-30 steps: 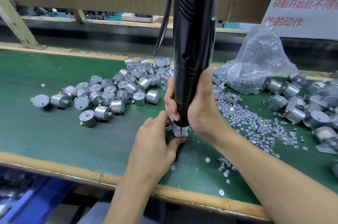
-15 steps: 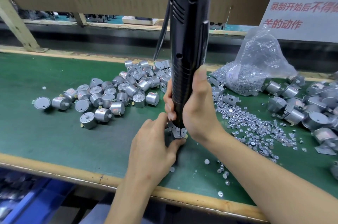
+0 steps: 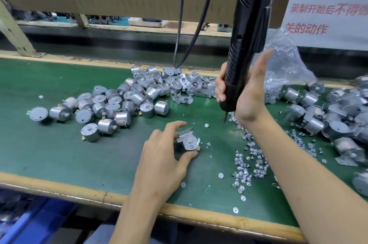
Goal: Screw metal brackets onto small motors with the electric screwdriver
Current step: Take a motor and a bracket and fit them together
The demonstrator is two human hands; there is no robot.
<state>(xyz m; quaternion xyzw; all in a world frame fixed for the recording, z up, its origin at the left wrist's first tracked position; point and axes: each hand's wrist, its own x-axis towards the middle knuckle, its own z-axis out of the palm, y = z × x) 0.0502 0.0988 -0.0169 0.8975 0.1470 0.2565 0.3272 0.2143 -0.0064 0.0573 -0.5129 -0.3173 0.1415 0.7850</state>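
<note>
Left hand [image 3: 163, 156] pinches a small silver cylindrical motor [image 3: 180, 149] between thumb and fingers, standing on end on the green tabletop [image 3: 49, 154], with a flat metal bracket [image 3: 189, 140] sitting on its top face. Can't tell how many screws are in it. Right hand [image 3: 245, 92] is wrapped round the lower barrel of the black electric screwdriver [image 3: 249, 34], thumb straight up the side. The bit hangs clear of the motor, off to its right, over the loose silver screws [image 3: 251, 164]. A heap of bare silver motors [image 3: 119, 102] lies to the left, and a clear plastic bag [image 3: 284, 64] of hardware behind the right hand. Risks as I see them: bracket rotates off its holes if the pinch slackens, bit comes down tilted and cams out, or a stray screw under the motor tips it.
</note>
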